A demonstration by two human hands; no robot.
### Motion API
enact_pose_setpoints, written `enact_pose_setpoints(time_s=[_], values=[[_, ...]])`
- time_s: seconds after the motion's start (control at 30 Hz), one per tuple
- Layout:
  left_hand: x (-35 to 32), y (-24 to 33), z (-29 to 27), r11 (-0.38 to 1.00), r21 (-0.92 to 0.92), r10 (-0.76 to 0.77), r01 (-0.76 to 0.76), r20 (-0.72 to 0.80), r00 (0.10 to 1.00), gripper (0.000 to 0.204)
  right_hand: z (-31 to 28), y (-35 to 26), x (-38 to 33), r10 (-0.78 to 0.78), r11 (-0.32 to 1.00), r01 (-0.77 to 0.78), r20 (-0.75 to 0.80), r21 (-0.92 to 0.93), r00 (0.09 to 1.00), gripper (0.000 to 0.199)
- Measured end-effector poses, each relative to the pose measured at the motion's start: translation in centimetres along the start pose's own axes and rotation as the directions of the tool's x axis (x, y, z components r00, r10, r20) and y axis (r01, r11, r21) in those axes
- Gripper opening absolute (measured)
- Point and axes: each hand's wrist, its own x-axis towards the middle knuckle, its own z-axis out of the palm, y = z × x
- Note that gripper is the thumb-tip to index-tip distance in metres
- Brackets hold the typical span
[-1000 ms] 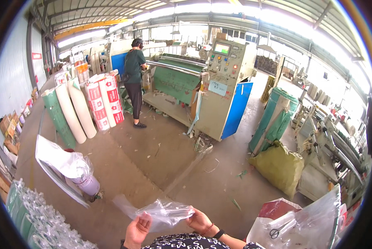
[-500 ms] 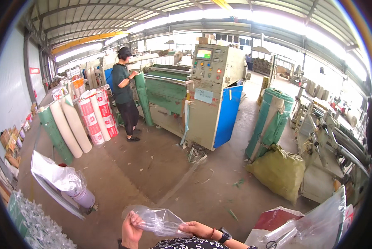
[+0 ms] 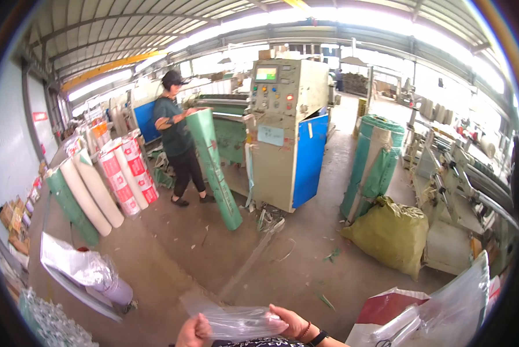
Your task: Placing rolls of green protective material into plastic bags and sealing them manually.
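A clear, crumpled plastic film or bag (image 3: 236,321) stretches between my two hands at the bottom of the head view. My left hand (image 3: 194,331) is closed in a fist around its left end, and a loose flap of it stands up beyond that fist. At the other end my right hand (image 3: 291,324) grips the film, its thumb on top and the other fingers partly covered. Whether the film is one layer or a bag I cannot tell.
A person (image 3: 177,133) holds a tilted green roll (image 3: 216,168) beside a machine's control cabinet (image 3: 279,133). Upright rolls (image 3: 91,194) stand at left. A stuffed yellow-green sack (image 3: 389,237) leans by a large green roll (image 3: 372,168). Clear plastic sheeting (image 3: 450,301) lies at lower right.
The film is drawn out longer and flatter between my hands, which are lower in view. The person has shifted the green roll away from the machine, its foot toward me. The view has turned slightly.
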Motion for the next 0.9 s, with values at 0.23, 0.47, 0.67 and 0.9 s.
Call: enact_pose_setpoints(time_s=[0.23, 0.47, 0.67, 0.9], values=[[3.6, 2.9, -2.5, 0.919, -0.393, 0.088, -0.047, 0.089, 0.992, 0.036, 4.1, -2.5, 2.1, 0.130, 0.326, -0.285, -0.256, -0.901, 0.958, 0.040], [13.2, 8.8, -3.1, 0.921, 0.326, 0.275, -0.213, -0.157, 0.949, 0.026, -3.0, -12.6, 2.6, -0.601, 0.782, 0.610, -0.414, -0.127, 0.684, 0.021], [30.5, 25.9, 2.2, 0.317, 0.757, 0.612, -0.572, 0.298, 0.733, 0.031, 7.5, -19.8, -7.9, -0.984, -0.001, 0.450, -0.079, -0.893, -0.158, 0.043], [54.6, 47.5, 12.4, -0.637, 0.590, 0.501, -0.495, 0.806, 0.316, 0.068, 16.0, -17.8, -20.7, -0.500, -0.206, -0.424, 0.467, -0.882, -0.729, 0.042]])
